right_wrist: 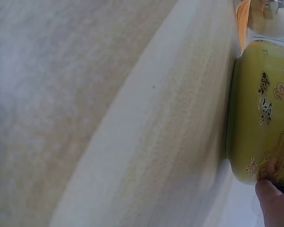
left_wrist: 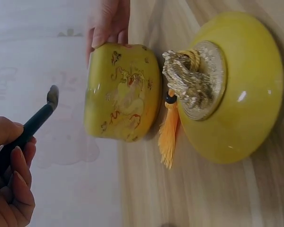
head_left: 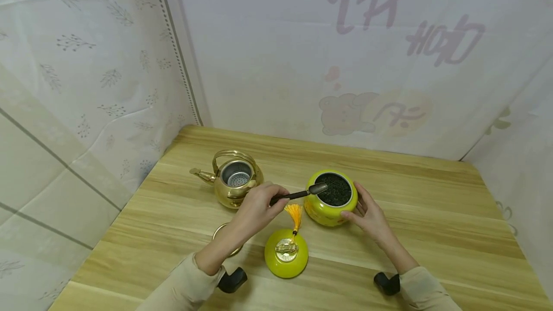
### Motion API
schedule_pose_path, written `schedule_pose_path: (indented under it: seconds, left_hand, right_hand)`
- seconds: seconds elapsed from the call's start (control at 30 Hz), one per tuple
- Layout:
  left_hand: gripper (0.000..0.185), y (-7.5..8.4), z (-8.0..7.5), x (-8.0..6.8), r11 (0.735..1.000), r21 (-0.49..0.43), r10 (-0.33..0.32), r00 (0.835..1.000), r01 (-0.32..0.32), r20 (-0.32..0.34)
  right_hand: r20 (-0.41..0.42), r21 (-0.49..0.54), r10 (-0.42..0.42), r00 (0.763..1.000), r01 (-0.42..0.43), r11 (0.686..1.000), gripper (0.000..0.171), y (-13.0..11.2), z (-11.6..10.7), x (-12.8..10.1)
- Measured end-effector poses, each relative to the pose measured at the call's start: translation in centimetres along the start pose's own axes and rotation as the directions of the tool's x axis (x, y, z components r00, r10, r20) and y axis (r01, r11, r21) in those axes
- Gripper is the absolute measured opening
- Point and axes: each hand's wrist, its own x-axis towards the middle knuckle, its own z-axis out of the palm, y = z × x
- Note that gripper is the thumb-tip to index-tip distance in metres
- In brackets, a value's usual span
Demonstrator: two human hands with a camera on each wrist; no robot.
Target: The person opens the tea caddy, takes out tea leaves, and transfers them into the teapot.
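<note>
My left hand [head_left: 259, 203] pinches a tea scoop [head_left: 318, 188] by its dark handle, the metal bowl over the near-left rim of a yellow tea jar [head_left: 321, 216]. The jar is uncovered, with dark tea leaves [head_left: 339, 190] inside. Around the jar's right side, my right hand [head_left: 372, 219] holds it with thumb in front and fingers behind. A dragon pattern decorates the jar's wall [left_wrist: 125, 97] in the left wrist view. Nearer me lies the jar's yellow lid [head_left: 276, 264] with a gold knob and an orange tassel [head_left: 294, 215].
Left of the jar stands a gold teapot [head_left: 225, 197], lidless, with a perforated strainer [head_left: 238, 179] inside and its spout pointing left. A round gold-rimmed piece [head_left: 220, 228] lies partly hidden under my left forearm. A patterned cloth wall [head_left: 268, 61] borders the wooden table [head_left: 436, 215].
</note>
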Motion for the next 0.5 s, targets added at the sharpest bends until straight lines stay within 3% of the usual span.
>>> schedule_pose_path:
  seconds: [0.3,0.5]
  left_hand:
    - [0.005,0.3,1.0,1.8,1.0,-0.003,-0.014,0.999,0.014,0.048]
    - [0.008,0.4,1.2,2.9,1.0,0.009,0.016,0.997,-0.016,0.073]
  right_hand:
    - [-0.001,0.008,-0.014,1.0,0.014,1.0,0.091,0.1,0.0,0.0]
    - [0.001,0.007,-0.029,1.0,0.029,1.0,0.091,0.3,0.0,0.1]
